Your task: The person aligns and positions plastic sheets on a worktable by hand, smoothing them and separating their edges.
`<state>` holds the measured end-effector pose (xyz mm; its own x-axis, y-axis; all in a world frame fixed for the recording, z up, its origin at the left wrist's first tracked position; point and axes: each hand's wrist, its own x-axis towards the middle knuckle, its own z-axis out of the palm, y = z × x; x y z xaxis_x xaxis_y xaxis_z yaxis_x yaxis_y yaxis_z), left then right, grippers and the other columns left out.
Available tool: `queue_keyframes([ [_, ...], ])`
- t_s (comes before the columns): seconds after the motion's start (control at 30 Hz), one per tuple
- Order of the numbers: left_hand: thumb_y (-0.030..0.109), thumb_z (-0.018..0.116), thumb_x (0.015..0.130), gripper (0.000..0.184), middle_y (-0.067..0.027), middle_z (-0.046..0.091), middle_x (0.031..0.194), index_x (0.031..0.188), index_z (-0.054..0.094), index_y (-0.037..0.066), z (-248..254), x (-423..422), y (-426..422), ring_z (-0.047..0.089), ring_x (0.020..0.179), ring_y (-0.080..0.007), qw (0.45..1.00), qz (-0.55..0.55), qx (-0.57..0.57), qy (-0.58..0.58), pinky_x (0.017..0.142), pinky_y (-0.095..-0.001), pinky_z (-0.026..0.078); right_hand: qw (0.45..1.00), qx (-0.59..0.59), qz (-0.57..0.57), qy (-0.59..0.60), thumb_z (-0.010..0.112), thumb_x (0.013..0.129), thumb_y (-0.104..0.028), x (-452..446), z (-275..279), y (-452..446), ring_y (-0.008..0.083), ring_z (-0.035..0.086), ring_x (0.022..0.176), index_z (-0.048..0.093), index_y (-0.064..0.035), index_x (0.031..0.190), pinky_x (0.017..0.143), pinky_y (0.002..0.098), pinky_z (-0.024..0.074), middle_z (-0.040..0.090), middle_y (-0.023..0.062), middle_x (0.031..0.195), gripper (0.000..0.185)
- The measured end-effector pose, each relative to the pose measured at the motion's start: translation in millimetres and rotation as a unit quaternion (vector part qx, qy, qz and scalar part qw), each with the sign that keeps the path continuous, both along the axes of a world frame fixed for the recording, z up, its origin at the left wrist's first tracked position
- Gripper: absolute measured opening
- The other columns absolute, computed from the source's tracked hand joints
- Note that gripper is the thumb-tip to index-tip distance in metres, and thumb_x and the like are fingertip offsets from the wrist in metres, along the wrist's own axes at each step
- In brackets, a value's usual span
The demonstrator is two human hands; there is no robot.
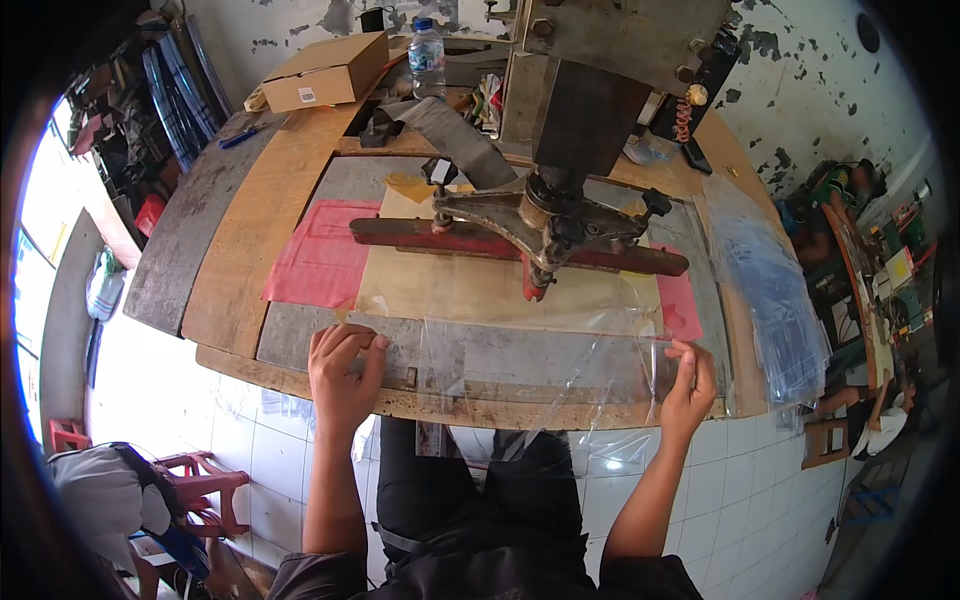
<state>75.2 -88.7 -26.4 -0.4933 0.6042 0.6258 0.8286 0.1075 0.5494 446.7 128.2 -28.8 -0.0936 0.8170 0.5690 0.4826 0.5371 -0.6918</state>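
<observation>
"Plastic sheet (545, 375), where is it?"
"On your side of the red bar (400, 233). Your right hand (690, 386) pinches its edge. Your left hand (345, 375) is curled, but I can't tell if it pinches anything"

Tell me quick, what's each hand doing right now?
Left hand: loosely curled, nothing visible in it; whether the fingertips meet can't be told.
Right hand: closed, pinching clear plastic.

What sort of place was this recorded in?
Probably a small workshop for plastic goods: a heavy metal press stands over the worktable, and clear plastic sheets lie piled along its right edge.
</observation>
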Motion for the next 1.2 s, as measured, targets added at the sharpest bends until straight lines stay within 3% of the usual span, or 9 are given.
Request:
queue_keyframes([
  [1.2, 0.005, 0.075, 0.089, 0.008, -0.0063, 0.072, 0.086, 0.082, 0.071, 0.002, 1.2, 0.2, -0.6, 0.065, 0.08, -0.0264, 1.0, 0.001, -0.006, 0.003, 0.086, -0.0397, 0.047, 1.0, 0.002, -0.006, -0.002, 0.055, 0.11, -0.021, 2.4, -1.9, 0.5, 0.0253, 0.071, 0.096, 0.075, -0.0001, 0.106, 0.092, 0.041, 0.0509, 0.077, 0.0107, 0.099, 0.029],
])
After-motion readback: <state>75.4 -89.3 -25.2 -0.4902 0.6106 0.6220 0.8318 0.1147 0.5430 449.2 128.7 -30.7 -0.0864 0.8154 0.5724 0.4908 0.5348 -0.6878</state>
